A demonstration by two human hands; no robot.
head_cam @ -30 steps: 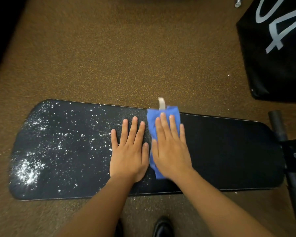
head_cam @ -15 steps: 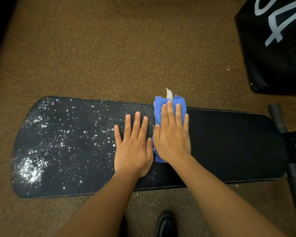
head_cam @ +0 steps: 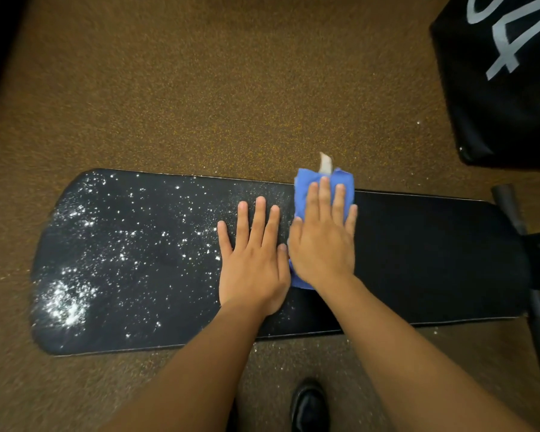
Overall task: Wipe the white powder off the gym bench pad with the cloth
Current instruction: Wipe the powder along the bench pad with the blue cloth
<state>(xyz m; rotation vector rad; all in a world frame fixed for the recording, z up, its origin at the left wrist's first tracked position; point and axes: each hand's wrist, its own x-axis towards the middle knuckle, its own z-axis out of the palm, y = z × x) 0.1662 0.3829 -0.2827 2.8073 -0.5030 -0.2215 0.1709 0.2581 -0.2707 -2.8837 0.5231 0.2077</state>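
Currently the right hand (head_cam: 323, 244) presses the blue cloth (head_cam: 306, 194) flat, fingers straight, at the far edge of the bench pad (head_cam: 434, 260). Its open grip spreads pressure. The left hand (head_cam: 253, 263), also open, rests flat beside it, likely bracing. White powder (head_cam: 66, 300) covers the pad's left half.

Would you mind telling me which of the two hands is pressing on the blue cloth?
The right hand lies flat on the blue cloth; the left hand rests bare on the bench pad beside it.
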